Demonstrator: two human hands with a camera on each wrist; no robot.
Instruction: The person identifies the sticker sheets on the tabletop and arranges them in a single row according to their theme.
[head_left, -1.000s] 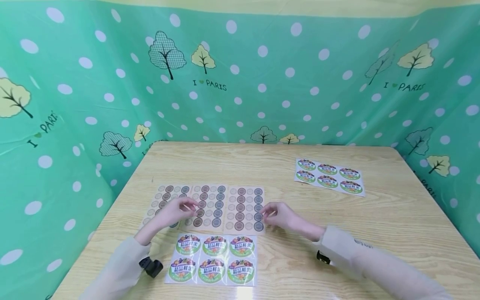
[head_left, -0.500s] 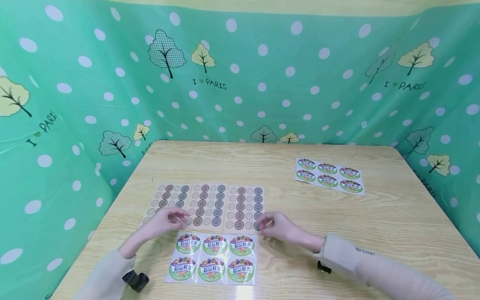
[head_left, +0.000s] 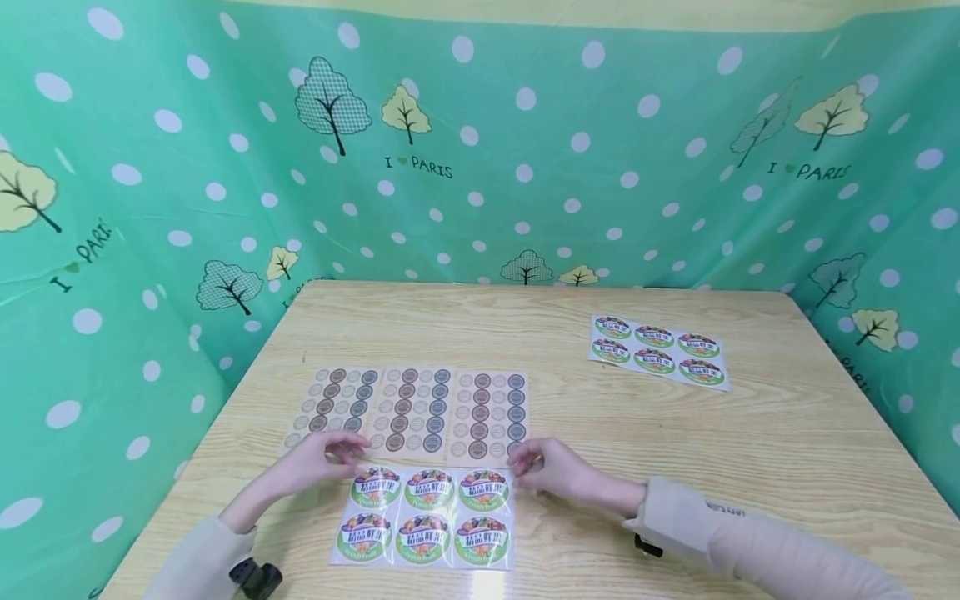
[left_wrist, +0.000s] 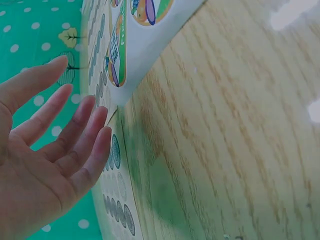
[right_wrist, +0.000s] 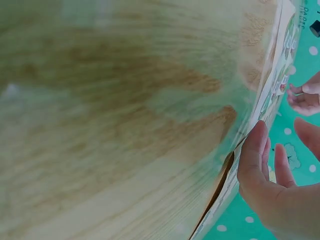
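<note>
A clear-glossed sheet of round fruit stickers (head_left: 423,517) lies near the front of the table, its far edge close to three tan sheets of small round stickers (head_left: 490,417). My left hand (head_left: 318,461) hovers at the sheet's far left corner, fingers loosely bent and holding nothing; the left wrist view shows its palm and spread fingers (left_wrist: 90,135) beside the sheet's corner (left_wrist: 117,92). My right hand (head_left: 555,468) is at the far right corner. In the right wrist view its thumb (right_wrist: 254,155) comes right at the sheet's edge, the fingers apart from it.
A second sheet of fruit stickers (head_left: 660,350) lies askew at the back right of the wooden table (head_left: 750,450). A green dotted cloth (head_left: 480,150) hangs behind and along both sides. Black wrist cameras (head_left: 255,577) sit at both sleeves.
Both hands have drawn back toward the person, off the tan sheets, to the far corners of the near fruit sticker sheet. The left hand has also shifted left. The sheets stay in place.
</note>
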